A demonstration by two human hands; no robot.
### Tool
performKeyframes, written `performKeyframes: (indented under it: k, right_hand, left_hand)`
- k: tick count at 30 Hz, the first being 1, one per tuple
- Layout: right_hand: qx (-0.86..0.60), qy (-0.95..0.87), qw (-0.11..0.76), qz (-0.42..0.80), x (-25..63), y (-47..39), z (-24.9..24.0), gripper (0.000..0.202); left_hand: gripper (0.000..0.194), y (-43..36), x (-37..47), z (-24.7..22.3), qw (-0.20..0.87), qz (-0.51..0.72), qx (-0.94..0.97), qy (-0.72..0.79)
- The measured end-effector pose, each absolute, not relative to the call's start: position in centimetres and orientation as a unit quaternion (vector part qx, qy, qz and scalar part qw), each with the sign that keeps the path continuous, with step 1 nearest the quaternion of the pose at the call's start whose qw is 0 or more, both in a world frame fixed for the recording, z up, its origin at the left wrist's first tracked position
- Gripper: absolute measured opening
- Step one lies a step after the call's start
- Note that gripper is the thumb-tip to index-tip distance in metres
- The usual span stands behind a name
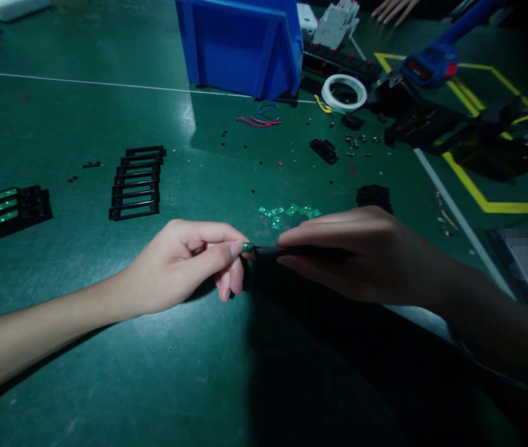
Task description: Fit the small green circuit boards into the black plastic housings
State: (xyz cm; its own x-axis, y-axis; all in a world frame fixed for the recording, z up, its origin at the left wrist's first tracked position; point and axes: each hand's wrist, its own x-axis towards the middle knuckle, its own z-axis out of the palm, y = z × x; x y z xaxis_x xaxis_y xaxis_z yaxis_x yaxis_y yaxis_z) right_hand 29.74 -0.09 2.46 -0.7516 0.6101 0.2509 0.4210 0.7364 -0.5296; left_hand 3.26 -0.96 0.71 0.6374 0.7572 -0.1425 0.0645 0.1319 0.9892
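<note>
My left hand (184, 264) pinches a small green circuit board (247, 248) between thumb and forefinger. From the right, my right hand (361, 251) grips dark tweezers (266, 249), whose tips meet the board or lie right beside it; I cannot tell which. Beyond my hands, several more small green boards (291, 211) lie loose on the green table (152, 372). A black slotted frame (137, 183) rests farther left. At the far left sits a black housing (18, 208) with green pieces in its slots.
A blue bin (240, 46) stands at the back, near red wires (259, 122) and a roll of white tape (344, 92). Loose screws (357, 143) and black parts (324, 151) lie right of centre. A blue power tool (431, 62) is at upper right. Another person's hand (394, 9) shows at the top.
</note>
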Motion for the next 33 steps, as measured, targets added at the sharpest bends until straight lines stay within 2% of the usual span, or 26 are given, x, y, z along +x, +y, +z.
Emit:
performKeyframes:
  k: [11, 25, 33]
  right_hand:
    - [-0.294, -0.906, 0.204, 0.225, 29.5, -0.2, 2.1, 0.004]
    - [-0.277, -0.889, 0.238, 0.278, 29.6, 0.1, 1.4, 0.014]
    - [-0.276, -0.898, 0.230, 0.255, 29.7, 0.2, 1.5, 0.012]
  left_hand:
    - [0.027, -0.9, 3.3, 0.6, 0.669, 0.255, 0.610, 0.339]
    - [0.028, -0.5, 3.4, 0.9, 0.692, 0.251, 0.594, 0.324]
    - [0.027, -0.6, 3.3, 0.7, 0.693, 0.253, 0.587, 0.335]
